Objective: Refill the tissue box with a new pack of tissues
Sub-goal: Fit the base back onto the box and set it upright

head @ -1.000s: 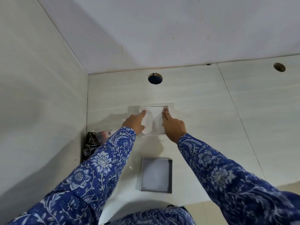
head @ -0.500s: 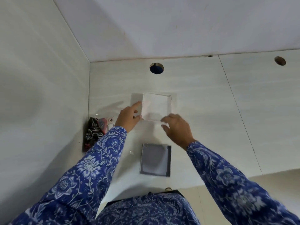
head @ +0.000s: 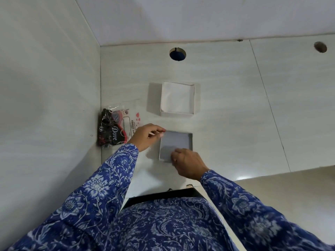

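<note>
White tissues fill the open tissue box (head: 177, 99) on the table (head: 226, 105). Its grey lid (head: 175, 148) lies nearer the person. To close it well, lift the lid level and match corners. Left hand (head: 147, 139) pinches the lid's far left corner; right hand (head: 188, 166) curls over its near edge. An empty wrapper (head: 116, 128) lies left.

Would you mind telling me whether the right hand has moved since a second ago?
Yes. The right hand has pulled back from the white tissue box toward the person, and now touches the grey lid.
</note>
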